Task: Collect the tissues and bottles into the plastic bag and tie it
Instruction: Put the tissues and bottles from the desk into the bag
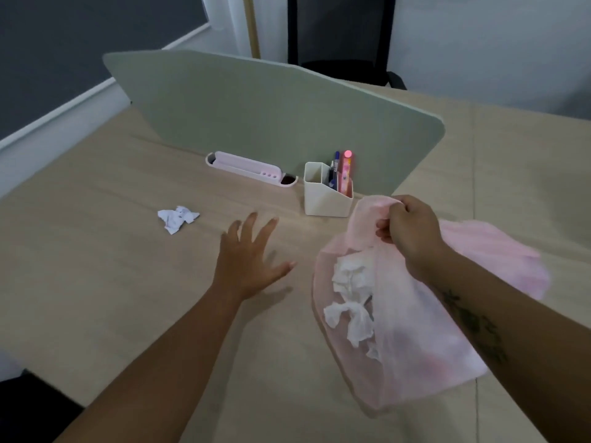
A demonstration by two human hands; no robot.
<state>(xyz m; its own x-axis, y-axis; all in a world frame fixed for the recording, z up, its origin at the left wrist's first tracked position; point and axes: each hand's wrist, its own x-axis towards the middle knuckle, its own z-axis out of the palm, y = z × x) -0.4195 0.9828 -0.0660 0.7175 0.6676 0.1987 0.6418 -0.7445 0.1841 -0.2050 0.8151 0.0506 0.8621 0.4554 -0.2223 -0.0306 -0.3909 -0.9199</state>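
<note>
A thin pink plastic bag [415, 346] lies on the right of the wooden desk, its mouth lifted. My right hand [407, 231] is shut on the bag's upper rim and holds it up. Crumpled white tissues [350, 298] show through the bag's side. One more crumpled tissue [177, 217] lies loose on the desk to the left. My left hand [251, 259] hovers over the desk between that tissue and the bag, fingers spread, holding nothing. No bottle is in sight.
A cream pen holder [323, 199] with pens stands just behind the bag. A long pink organiser tray [249, 169] sits against the green desk divider [271, 107]. A black chair [342, 36] stands beyond the divider. The desk's left edge runs diagonally.
</note>
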